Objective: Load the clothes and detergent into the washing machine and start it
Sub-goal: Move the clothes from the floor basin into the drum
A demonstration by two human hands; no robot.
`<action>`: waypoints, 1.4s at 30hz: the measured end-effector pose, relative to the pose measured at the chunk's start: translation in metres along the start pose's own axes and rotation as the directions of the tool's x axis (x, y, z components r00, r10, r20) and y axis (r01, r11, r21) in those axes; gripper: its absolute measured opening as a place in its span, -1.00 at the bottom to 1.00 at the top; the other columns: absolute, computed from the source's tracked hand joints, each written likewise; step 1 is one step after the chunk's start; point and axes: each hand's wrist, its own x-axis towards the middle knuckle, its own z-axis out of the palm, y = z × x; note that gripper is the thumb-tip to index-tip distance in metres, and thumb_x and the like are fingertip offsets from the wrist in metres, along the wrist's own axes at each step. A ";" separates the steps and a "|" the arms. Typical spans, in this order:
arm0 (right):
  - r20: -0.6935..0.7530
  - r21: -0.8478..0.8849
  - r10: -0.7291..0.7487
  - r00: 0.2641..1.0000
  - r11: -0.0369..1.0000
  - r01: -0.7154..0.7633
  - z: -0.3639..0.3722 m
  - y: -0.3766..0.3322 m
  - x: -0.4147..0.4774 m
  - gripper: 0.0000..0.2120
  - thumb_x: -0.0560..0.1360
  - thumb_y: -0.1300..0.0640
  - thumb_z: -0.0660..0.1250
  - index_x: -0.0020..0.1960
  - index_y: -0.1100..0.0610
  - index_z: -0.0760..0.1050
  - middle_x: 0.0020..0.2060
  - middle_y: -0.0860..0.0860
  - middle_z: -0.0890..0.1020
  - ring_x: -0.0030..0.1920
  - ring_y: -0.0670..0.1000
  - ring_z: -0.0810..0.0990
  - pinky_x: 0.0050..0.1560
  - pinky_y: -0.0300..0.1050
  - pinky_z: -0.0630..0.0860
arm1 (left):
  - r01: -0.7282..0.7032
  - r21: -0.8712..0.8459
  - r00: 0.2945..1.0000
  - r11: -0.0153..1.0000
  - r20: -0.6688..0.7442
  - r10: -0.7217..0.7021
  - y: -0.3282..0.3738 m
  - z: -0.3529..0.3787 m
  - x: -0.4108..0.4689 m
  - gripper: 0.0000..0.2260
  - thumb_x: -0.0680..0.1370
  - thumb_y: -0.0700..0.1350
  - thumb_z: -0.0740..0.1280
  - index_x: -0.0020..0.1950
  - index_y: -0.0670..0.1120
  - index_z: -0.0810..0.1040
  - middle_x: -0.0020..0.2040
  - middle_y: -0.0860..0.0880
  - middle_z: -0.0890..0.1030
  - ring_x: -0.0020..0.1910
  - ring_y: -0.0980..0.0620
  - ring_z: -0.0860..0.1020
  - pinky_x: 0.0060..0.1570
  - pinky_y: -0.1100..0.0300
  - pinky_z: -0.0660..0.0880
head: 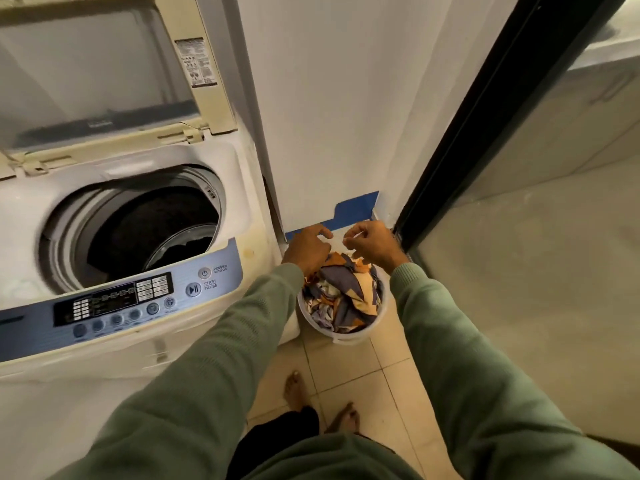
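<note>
A top-loading washing machine stands at the left with its lid raised. Dark clothing lies in its drum. On the floor to its right sits a white bucket filled with patterned orange, cream and grey clothes. My left hand hovers over the bucket's far rim, fingers spread, touching the cloth. My right hand is beside it, fingers curled, pinching something small and pale that I cannot identify. No detergent is in view.
The control panel with the start/pause button faces me. A white wall with blue tape is behind the bucket. A dark door frame and glass panel run along the right. My bare feet stand on beige tiles.
</note>
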 end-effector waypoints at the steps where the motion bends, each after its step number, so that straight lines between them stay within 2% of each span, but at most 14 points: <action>1: -0.001 -0.025 0.012 1.000 1.000 -0.012 0.002 0.005 0.005 -0.86 0.51 0.20 0.37 0.00 0.27 0.58 -0.12 0.22 0.66 -0.21 0.11 0.63 -0.32 -0.14 0.55 | 0.012 0.006 1.000 1.000 0.018 -0.012 -0.005 0.002 0.004 -0.81 0.51 -0.24 0.30 0.10 -0.08 0.55 0.07 -0.25 0.61 0.05 -0.20 0.58 0.14 -0.05 0.52; 6: -0.076 -0.055 0.111 0.991 0.992 -0.115 0.015 0.041 0.018 -0.94 0.46 0.23 0.38 -0.07 0.17 0.61 -0.10 0.17 0.67 -0.07 0.17 0.65 0.00 0.11 0.61 | 0.024 0.056 0.994 0.998 0.107 -0.030 -0.036 0.016 0.026 -0.86 0.56 -0.21 0.23 0.04 -0.04 0.54 0.04 -0.05 0.55 0.06 -0.06 0.51 0.11 0.13 0.46; 9: -0.090 -0.050 0.165 0.982 0.984 -0.170 0.029 0.066 0.020 -0.93 0.45 0.23 0.38 -0.08 0.16 0.62 -0.09 0.18 0.68 -0.08 0.19 0.64 -0.04 0.13 0.61 | 0.069 0.093 0.984 0.993 0.156 -0.083 -0.055 0.028 0.040 -0.76 0.53 -0.27 0.23 0.14 -0.07 0.53 0.11 -0.06 0.55 0.11 -0.06 0.51 0.15 0.14 0.44; 11: -0.071 -0.086 0.170 0.983 0.981 -0.176 0.039 0.083 0.020 -0.90 0.45 0.22 0.39 -0.04 0.19 0.62 -0.06 0.17 0.67 -0.05 0.18 0.63 -0.06 0.05 0.58 | 0.098 0.096 0.979 0.991 0.168 -0.113 -0.066 0.036 0.047 -0.71 0.52 -0.28 0.24 0.21 -0.07 0.52 0.19 -0.09 0.55 0.16 -0.09 0.51 0.21 0.10 0.44; 14: 0.001 -0.111 0.197 0.980 0.974 -0.196 0.053 0.112 0.026 -0.87 0.49 0.23 0.38 0.03 0.23 0.59 0.00 0.15 0.64 0.06 0.16 0.59 -0.01 -0.05 0.50 | 0.154 0.076 0.975 0.985 0.152 -0.164 -0.086 0.052 0.061 -0.68 0.52 -0.26 0.29 0.26 -0.04 0.50 0.19 -0.15 0.56 0.16 -0.14 0.52 0.19 0.07 0.46; 18: 0.035 -0.100 0.190 0.981 0.978 -0.186 0.070 0.147 0.039 -0.90 0.48 0.33 0.36 -0.07 0.15 0.56 -0.07 0.14 0.62 0.05 0.21 0.58 0.05 0.01 0.54 | 0.188 0.049 0.973 0.981 0.128 -0.192 -0.108 0.078 0.077 -0.67 0.53 -0.17 0.32 0.30 -0.03 0.46 0.19 -0.16 0.54 0.16 -0.17 0.52 0.19 0.00 0.47; 20: 0.029 -0.093 0.203 0.979 0.975 -0.200 0.077 0.163 0.052 -0.89 0.47 0.31 0.37 -0.04 0.17 0.57 -0.04 0.17 0.63 0.04 0.21 0.58 0.06 0.05 0.55 | 0.180 0.040 0.975 0.983 0.123 -0.184 -0.120 0.090 0.086 -0.64 0.53 -0.11 0.34 0.32 0.02 0.43 0.22 -0.14 0.52 0.16 -0.18 0.52 0.18 -0.05 0.48; 23: 0.038 -0.106 0.224 0.974 0.970 -0.219 0.088 0.190 0.082 -0.77 0.48 0.23 0.38 0.13 0.22 0.56 0.09 0.18 0.60 0.10 0.22 0.57 0.11 0.12 0.55 | 0.203 0.045 0.971 0.978 0.118 -0.207 -0.142 0.110 0.106 -0.59 0.52 -0.11 0.36 0.34 0.10 0.38 0.28 -0.11 0.48 0.19 -0.20 0.51 0.16 -0.11 0.49; 27: 0.088 -0.181 0.217 0.972 0.963 -0.199 0.101 0.223 0.122 -0.62 0.50 0.17 0.38 0.28 0.23 0.46 0.22 0.18 0.53 0.22 0.20 0.51 0.19 0.08 0.50 | 0.202 0.021 0.970 0.979 0.132 -0.203 -0.168 0.136 0.129 -0.50 0.52 -0.14 0.39 0.40 0.12 0.33 0.33 -0.10 0.45 0.27 -0.15 0.47 0.22 -0.11 0.47; 30: 0.093 -0.277 0.188 0.978 0.948 -0.156 0.107 0.242 0.150 -0.58 0.53 0.13 0.35 0.34 0.23 0.41 0.26 0.18 0.48 0.24 0.20 0.48 0.16 0.00 0.47 | 0.187 -0.008 0.973 0.982 0.141 -0.184 -0.184 0.151 0.144 -0.47 0.51 -0.15 0.40 0.42 0.10 0.31 0.34 -0.09 0.46 0.30 -0.09 0.46 0.25 -0.09 0.47; 34: 0.021 -0.241 0.169 0.985 0.957 -0.159 0.115 0.256 0.184 -0.57 0.52 0.12 0.35 0.34 0.24 0.41 0.33 0.21 0.44 0.32 0.24 0.42 0.27 0.11 0.41 | 0.182 -0.054 0.972 0.982 0.162 -0.171 -0.201 0.166 0.165 -0.42 0.51 -0.20 0.39 0.46 0.09 0.27 0.37 -0.07 0.44 0.32 -0.07 0.46 0.29 -0.07 0.45; 39: 0.004 -0.340 0.197 0.980 0.922 -0.184 0.127 0.269 0.217 -0.19 0.42 0.06 0.47 0.53 0.14 0.12 0.51 0.16 0.15 0.47 0.26 0.19 0.39 0.25 0.26 | 0.184 -0.006 0.972 0.983 0.150 -0.181 -0.217 0.179 0.187 -0.36 0.49 -0.15 0.40 0.46 0.19 0.20 0.38 -0.06 0.43 0.21 -0.11 0.55 0.21 -0.10 0.51; 41: 0.061 -0.368 0.259 0.964 0.903 -0.219 0.133 0.275 0.227 -0.06 0.39 -0.03 0.50 0.57 0.03 0.00 0.54 0.14 0.03 0.48 0.29 0.16 0.38 0.30 0.27 | 0.179 0.003 0.975 0.984 0.131 -0.178 -0.222 0.185 0.193 -0.35 0.48 -0.12 0.42 0.46 0.21 0.18 0.39 -0.05 0.42 0.27 -0.09 0.51 0.25 -0.07 0.49; 42: 0.082 -0.397 0.290 0.954 0.887 -0.235 0.136 0.278 0.231 -0.07 0.39 -0.05 0.49 0.56 -0.01 0.00 0.54 0.14 0.01 0.47 0.31 0.17 0.35 0.31 0.30 | 0.166 0.011 0.979 0.986 0.119 -0.167 -0.225 0.188 0.195 -0.35 0.49 -0.11 0.42 0.47 0.20 0.18 0.41 -0.04 0.41 0.30 -0.06 0.49 0.28 -0.03 0.47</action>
